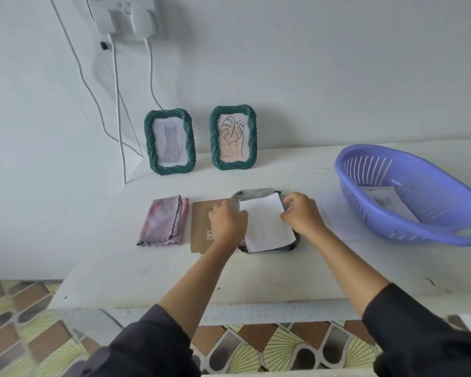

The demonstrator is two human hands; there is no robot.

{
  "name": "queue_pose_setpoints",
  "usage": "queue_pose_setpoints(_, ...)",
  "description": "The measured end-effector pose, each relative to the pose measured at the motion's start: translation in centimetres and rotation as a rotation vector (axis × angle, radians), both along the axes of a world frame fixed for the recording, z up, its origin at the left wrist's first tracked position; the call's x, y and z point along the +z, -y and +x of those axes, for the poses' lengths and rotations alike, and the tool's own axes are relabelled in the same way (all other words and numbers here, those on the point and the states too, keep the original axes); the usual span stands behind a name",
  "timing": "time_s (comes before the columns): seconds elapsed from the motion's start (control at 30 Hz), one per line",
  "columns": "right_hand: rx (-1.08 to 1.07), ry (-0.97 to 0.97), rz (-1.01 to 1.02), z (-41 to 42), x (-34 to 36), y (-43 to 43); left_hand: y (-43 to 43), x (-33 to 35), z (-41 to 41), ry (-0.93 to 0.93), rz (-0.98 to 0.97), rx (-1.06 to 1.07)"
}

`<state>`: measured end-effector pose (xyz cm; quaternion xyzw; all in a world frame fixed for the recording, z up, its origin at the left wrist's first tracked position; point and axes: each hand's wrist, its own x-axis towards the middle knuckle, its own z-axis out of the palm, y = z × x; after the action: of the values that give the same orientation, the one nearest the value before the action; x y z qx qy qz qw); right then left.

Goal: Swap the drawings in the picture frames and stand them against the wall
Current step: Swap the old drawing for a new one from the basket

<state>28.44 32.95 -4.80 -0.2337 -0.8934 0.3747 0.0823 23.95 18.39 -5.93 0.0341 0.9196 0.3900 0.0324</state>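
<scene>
Currently: seating a drawing sheet in the face-down frame.

On the white table (283, 273), a purple basket (424, 238) sits at the right, and the cat frame (170, 142) and leaf frame (233, 137) stand upright against the wall. A third frame (256, 193) lies face down near the middle, with its cardboard backing board (200, 224) just beside it on the left. The white sheet (265, 225) rests on the frame's open back, slightly skewed. The left hand (227, 220) and right hand (302, 213) each pinch an opposite side edge of the sheet, fingers curled onto the paper. Recommended: square the sheet to the recess before lowering. Keep both edges level so no corner rides on the rim. Press flat, then refit the board.
</scene>
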Motion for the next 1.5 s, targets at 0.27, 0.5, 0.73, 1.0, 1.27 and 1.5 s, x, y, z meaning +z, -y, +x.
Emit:
queue_pose_setpoints(0.27,0.038,0.058,0.106,0.5,-1.4,-0.8,1.1,-1.4,-0.8,0.037,-0.252,-0.181)
queue_pose_setpoints(0.5,0.18,0.092,0.087,0.6,-2.4,-1.8,1.2,-0.4,-0.8,0.045,-0.281,-0.2)
queue_pose_setpoints(0.73,0.19,0.057,0.102,0.4,-2.8,-2.0,1.2,-0.6,-1.0,0.049,-0.262,-0.195)
queue_pose_setpoints(1.0,0.195,0.049,0.096,0.1,-3.0,-2.3,1.2,-0.7,-1.0,0.052,-0.224,-0.174)
queue_pose_setpoints(1.27,0.205,0.058,0.078,0.1,-3.2,-2.5,3.2,0.6,-0.4,0.105,-0.247,0.22)
queue_pose_setpoints(1.5,0.219,0.068,0.082,0.2,-3.4,-2.6,3.2,-0.1,-0.2,0.198,-0.425,0.17)
